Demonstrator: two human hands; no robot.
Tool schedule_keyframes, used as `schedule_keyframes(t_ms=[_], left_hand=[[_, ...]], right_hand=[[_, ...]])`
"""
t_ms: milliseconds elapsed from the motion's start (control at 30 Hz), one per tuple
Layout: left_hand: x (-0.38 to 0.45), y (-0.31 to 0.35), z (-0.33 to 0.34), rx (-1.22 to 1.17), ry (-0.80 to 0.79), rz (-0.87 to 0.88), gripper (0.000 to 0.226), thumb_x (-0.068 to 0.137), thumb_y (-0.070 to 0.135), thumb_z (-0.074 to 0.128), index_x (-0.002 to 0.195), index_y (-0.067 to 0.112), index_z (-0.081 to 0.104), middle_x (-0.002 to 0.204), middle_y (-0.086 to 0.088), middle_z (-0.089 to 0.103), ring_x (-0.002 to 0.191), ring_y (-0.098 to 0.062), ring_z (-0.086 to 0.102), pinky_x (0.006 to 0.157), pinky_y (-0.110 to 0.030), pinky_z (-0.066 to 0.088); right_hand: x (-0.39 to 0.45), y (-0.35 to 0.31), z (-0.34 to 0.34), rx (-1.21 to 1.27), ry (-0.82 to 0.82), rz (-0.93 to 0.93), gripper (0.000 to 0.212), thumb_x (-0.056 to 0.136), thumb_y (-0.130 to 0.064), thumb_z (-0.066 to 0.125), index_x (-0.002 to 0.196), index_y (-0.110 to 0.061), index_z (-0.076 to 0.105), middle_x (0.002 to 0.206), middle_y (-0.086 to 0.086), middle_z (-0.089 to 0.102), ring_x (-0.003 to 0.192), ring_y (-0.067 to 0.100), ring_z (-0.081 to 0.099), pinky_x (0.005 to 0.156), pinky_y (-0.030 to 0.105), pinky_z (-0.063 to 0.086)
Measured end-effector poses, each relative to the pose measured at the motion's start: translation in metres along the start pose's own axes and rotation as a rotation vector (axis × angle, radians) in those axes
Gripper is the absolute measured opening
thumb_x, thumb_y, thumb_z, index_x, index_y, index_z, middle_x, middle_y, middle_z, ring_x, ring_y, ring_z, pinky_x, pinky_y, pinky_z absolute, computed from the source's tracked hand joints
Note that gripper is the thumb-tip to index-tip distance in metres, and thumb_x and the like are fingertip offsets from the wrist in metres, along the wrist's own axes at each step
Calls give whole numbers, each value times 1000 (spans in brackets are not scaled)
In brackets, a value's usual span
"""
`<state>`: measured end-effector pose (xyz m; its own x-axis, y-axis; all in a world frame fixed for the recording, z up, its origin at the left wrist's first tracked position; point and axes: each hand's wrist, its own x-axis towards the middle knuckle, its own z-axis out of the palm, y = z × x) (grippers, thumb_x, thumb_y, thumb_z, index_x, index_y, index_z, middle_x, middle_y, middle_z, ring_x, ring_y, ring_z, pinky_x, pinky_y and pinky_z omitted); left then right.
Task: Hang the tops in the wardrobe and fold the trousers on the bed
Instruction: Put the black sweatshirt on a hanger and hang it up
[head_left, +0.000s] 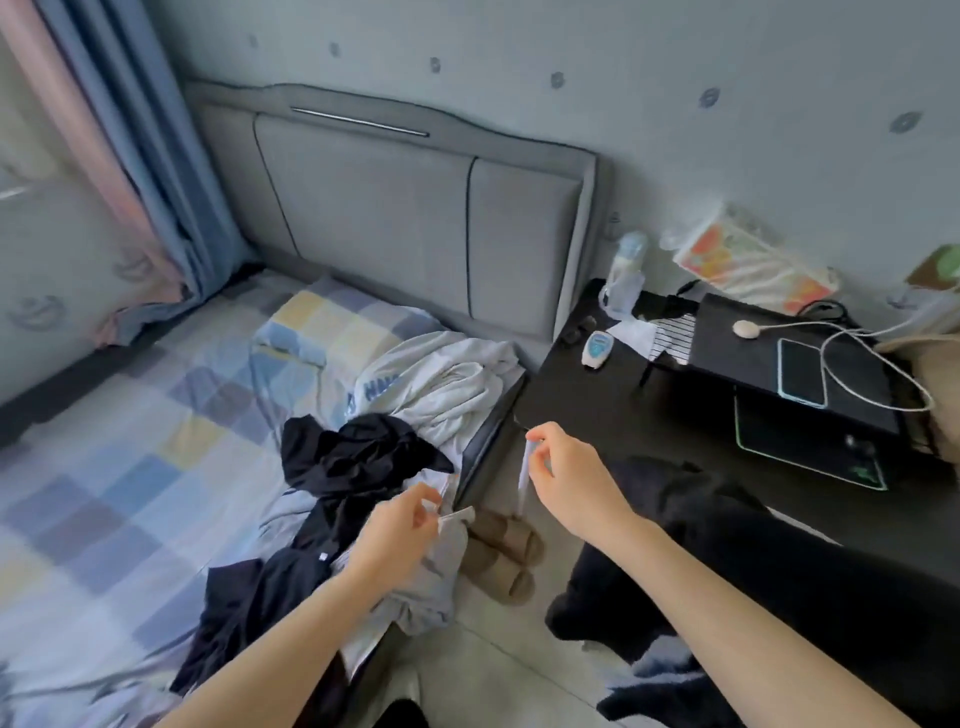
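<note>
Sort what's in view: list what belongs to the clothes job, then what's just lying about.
For the job: grey garment held by left hand, its drawstring pinched by right hand; black clothes; white top; bed.

Lying about: slippers, phone, bottle, desk.

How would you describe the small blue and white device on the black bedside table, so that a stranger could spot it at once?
Start at the grey padded headboard and move right to the black bedside table. Near the table's corner closest to the headboard lies the small oval device, white with a blue face. It is far smaller than the phone further right, and rounded, not flat and rectangular.
</note>
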<state>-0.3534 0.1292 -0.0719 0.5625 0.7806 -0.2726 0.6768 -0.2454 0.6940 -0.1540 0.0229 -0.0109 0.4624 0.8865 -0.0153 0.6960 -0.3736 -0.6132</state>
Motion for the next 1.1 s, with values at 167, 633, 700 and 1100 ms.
schedule_keyframes(t_ms=[167, 633, 700, 1100], left_hand=[[71, -97, -47, -23, 19, -233, 22, 92, 14, 52, 110, 23, 59, 83, -1, 67, 70, -14, 60, 59, -26, 43], [257, -316, -44, 255, -318, -467, 5, 82, 12, 50, 85, 17, 49, 89, -2, 52, 100, -32, 55, 71, -32, 37], [276, -337, -19, 197, -320, -502, 34, 86, 14, 50, 121, 12, 50, 119, -9, 55, 117, -29, 49, 85, -32, 42], [325, -417, 77, 102, -161, -595, 51, 93, 7, 42, 141, 23, 38, 113, -8, 65, 100, -28, 59, 82, -34, 48]], right_hand=[[93, -27, 90, -28, -183, 26, 27, 98, -27, 39, 121, -19, 49, 110, 5, 63, 102, 24, 57, 83, 39, 47], [289, 1, 360, -84, -623, 234, 12, 97, -28, 42, 100, -20, 50, 103, 6, 60, 96, 25, 57, 77, 34, 46], [304, 21, 404, -69, -664, 277, 21, 98, -30, 44, 112, -17, 53, 108, 3, 59, 97, 21, 55, 80, 33, 46], [342, 123, 568, 360, -644, 954, 46, 94, -42, 51, 127, -10, 45, 107, 4, 52, 95, 21, 53, 90, 38, 51]])
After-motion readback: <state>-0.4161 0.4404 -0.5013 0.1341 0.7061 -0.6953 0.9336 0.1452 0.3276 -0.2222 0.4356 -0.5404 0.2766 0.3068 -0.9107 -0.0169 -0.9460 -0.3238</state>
